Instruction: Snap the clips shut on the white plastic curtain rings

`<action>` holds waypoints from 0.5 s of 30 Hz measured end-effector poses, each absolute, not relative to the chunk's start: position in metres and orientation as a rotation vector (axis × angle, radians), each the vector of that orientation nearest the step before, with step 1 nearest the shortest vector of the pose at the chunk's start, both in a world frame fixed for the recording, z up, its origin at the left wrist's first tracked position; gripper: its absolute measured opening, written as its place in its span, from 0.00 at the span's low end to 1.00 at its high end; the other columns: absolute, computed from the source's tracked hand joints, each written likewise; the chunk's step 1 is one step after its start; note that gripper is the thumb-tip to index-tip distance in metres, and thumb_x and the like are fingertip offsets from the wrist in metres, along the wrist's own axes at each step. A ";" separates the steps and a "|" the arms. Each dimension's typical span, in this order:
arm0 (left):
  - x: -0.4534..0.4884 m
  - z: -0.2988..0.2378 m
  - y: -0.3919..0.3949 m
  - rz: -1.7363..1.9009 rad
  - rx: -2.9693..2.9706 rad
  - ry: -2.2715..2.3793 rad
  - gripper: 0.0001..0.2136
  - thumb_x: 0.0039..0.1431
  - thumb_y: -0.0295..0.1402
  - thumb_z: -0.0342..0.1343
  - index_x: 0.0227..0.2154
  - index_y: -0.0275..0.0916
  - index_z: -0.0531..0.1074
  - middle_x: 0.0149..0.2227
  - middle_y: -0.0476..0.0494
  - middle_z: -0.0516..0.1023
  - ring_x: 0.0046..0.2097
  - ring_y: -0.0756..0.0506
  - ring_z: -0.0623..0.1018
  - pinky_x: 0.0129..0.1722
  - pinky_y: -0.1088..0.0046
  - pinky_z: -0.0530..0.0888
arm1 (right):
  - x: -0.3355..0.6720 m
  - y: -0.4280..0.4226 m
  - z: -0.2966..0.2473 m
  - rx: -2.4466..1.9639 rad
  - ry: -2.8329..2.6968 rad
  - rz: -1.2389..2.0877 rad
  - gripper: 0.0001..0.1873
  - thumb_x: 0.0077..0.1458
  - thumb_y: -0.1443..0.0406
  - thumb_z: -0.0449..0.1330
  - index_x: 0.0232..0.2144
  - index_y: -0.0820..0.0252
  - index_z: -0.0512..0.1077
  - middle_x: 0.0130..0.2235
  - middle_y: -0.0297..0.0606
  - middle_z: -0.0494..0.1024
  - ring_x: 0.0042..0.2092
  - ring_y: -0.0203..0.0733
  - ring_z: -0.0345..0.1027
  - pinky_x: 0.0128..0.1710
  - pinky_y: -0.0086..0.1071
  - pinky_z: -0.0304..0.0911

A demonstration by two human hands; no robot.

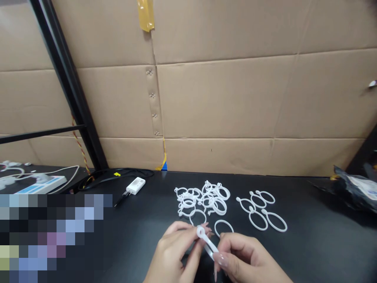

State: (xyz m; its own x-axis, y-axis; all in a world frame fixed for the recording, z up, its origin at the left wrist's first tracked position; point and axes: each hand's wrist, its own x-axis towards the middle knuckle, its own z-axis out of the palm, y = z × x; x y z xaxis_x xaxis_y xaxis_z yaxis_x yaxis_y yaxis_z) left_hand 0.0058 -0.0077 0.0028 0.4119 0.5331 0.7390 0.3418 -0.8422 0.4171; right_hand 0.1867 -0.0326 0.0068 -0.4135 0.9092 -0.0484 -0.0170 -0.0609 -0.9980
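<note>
White ring (211,243): probably feeling light, stiff, smooth; rim (212,246) offering best hold.
Left hand (176,248): seemingly pinching by the eyelet (203,234).
Right hand (246,254): grasping the rim.

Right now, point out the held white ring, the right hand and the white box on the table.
Held white ring (211,243): head view, on its band.
Right hand (245,254): head view, mid-hand.
White box (137,185): head view, top face.
</note>
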 end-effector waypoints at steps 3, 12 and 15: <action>0.004 0.002 -0.005 1.501 2.607 0.673 0.14 0.54 0.17 0.52 0.42 0.35 0.70 0.33 0.40 0.82 0.31 0.46 0.81 0.36 0.68 0.77 | 0.187 -0.032 0.004 -0.999 -1.447 1.608 0.19 0.50 0.51 0.61 0.22 0.59 0.64 0.18 0.25 0.60 0.17 0.26 0.45 0.14 0.24 0.39; 0.001 0.001 -0.005 1.478 2.903 0.714 0.14 0.52 0.15 0.49 0.41 0.31 0.70 0.35 0.36 0.82 0.41 0.41 0.81 0.43 0.62 0.75 | 0.181 -0.031 -0.003 -1.069 -1.599 1.558 0.27 0.52 0.42 0.50 0.20 0.59 0.58 0.20 0.27 0.59 0.23 0.30 0.49 0.23 0.26 0.47; 0.001 0.004 -0.007 1.432 2.983 0.732 0.12 0.51 0.15 0.50 0.38 0.30 0.72 0.35 0.34 0.82 0.41 0.41 0.81 0.44 0.62 0.75 | 0.182 -0.031 -0.003 -1.108 -1.583 1.526 0.27 0.53 0.42 0.49 0.19 0.57 0.55 0.17 0.24 0.55 0.20 0.30 0.46 0.19 0.27 0.44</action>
State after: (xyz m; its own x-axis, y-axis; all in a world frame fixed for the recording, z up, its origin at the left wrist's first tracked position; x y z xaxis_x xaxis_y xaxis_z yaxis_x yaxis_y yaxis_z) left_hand 0.0014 -0.0075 0.0036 0.5565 0.2712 0.7853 0.4781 -0.8776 -0.0358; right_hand 0.1817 -0.0311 -0.0033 -0.4180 0.9038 -0.0916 0.1250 -0.0427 -0.9912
